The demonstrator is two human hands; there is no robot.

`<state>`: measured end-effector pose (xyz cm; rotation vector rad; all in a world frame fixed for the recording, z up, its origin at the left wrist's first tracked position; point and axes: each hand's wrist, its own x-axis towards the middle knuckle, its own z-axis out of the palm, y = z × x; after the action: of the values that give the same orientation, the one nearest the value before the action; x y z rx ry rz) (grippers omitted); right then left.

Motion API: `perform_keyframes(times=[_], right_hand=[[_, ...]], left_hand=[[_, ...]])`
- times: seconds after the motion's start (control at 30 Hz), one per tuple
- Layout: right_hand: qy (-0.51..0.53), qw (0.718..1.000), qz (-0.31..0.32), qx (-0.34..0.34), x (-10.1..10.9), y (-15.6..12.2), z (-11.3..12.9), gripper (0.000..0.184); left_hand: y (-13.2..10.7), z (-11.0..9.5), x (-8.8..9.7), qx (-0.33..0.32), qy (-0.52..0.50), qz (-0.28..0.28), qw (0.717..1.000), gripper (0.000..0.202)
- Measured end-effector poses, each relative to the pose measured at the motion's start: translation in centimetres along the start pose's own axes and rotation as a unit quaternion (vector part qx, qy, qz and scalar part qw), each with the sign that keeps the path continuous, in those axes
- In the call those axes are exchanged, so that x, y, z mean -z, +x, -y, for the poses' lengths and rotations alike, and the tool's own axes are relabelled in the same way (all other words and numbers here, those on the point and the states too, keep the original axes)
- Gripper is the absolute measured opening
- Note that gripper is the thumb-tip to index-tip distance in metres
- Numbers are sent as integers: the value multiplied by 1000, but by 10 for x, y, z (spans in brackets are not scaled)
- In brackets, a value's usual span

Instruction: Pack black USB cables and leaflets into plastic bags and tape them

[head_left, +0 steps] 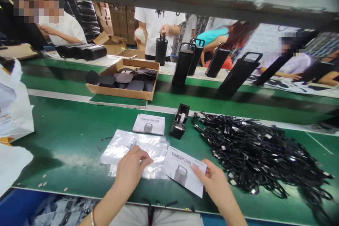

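My right hand (pixel 214 182) pinches the right edge of a white booklet (pixel 182 170) printed "THUNDER TRAIL PRO" with a picture of a black speaker, holding it just above the green table. My left hand (pixel 131 167) rests on a stack of clear plastic bags (pixel 124 144), its fingers curled and pinching the top bag near its edge. The booklet's left end overlaps the bags.
A second pile of the same booklets (pixel 148 124) and a black tape dispenser (pixel 179 121) lie behind. A big heap of black cables (pixel 254 148) fills the right. A cardboard tray of black parts (pixel 124 81) and black speakers (pixel 182 63) stand on the conveyor, with other people beyond.
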<state>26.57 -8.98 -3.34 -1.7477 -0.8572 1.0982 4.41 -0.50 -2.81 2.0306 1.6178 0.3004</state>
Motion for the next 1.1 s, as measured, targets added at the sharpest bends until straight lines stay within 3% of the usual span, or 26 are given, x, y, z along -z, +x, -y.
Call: perform_keyframes(times=[0.27,0.43,0.63,0.87,1.03,1.1], right_hand=[[99,995,-15,2,-28,-1,-3,44],[52,996,-60,33,-40,1,-14,43],[42,993,-106,42,-44,-8,-10,41],[23,997,-62,25,-36,-6,-21,43],[22,998,-64,14,-34,-5,-22,44],[27,999,-35,7,-34,-5,-20,44]], left_hand=[[-5,8,-3,-82,-4,-25,996,36],[-8,7,-6,-95,-11,-34,995,37],[-11,6,-6,-97,-23,-44,994,37],[-12,8,-9,-115,-31,-53,991,36],[-13,6,-8,-113,-33,-59,991,35],[-14,6,-9,-117,-32,-62,991,36]])
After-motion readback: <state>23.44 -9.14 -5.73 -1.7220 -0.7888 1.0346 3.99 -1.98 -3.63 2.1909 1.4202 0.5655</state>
